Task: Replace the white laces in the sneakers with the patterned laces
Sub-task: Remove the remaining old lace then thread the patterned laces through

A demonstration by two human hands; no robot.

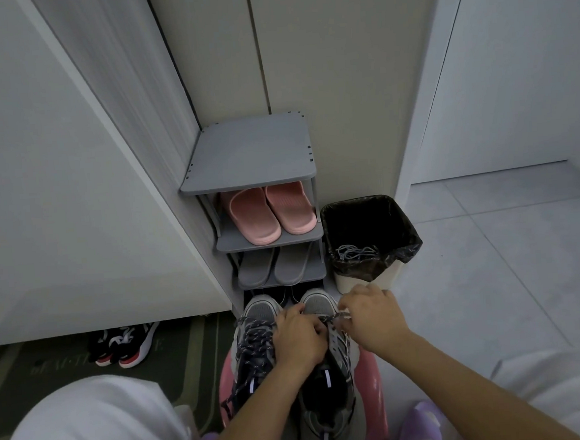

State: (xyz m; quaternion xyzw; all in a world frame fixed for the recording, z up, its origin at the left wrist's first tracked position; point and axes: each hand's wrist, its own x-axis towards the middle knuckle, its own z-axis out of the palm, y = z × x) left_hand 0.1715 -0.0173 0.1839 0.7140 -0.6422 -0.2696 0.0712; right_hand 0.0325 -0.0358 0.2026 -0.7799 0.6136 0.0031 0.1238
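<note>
Far left, a dark woven mat [35, 375] carries a pair of black-and-red trainers [125, 344], well apart from the work. Further in stands a grey plastic shoe rack [249, 154] with flat, matte shelves. Soft moulded pink slippers [271, 214] sit on one tier and grey slippers [271, 265] on the tier below.

Nearer, the two grey mesh sneakers stand side by side on a glossy pink stool [372, 382], toes pointing away. The left sneaker [255, 311] looks fully laced with dark, speckled cord. On the right sneaker [318, 303] lacing seems to be only at the far eyelets near the toe.

The left hand [300, 339] lies over the right sneaker's throat with its fingers curled down onto the eyelets. Whether they pinch cord or only steady the shoe is hidden. The right hand [374, 317] pinches the patterned lace [336, 317] between thumb and fingertips, and the cord runs taut out to the right.

To do this step well, I judge the left hand should hold the shoe firmly while the right draws the cord through evenly. The two ends should match in length before the next crossing, and the round braided cord should not twist. It looks slightly rough, so it ought to hold tension in the eyelets.

Far right, the bin [346, 281], cream-walled with a crinkled black liner, holds the pale white laces [352, 251] in a loose tangle.
</note>
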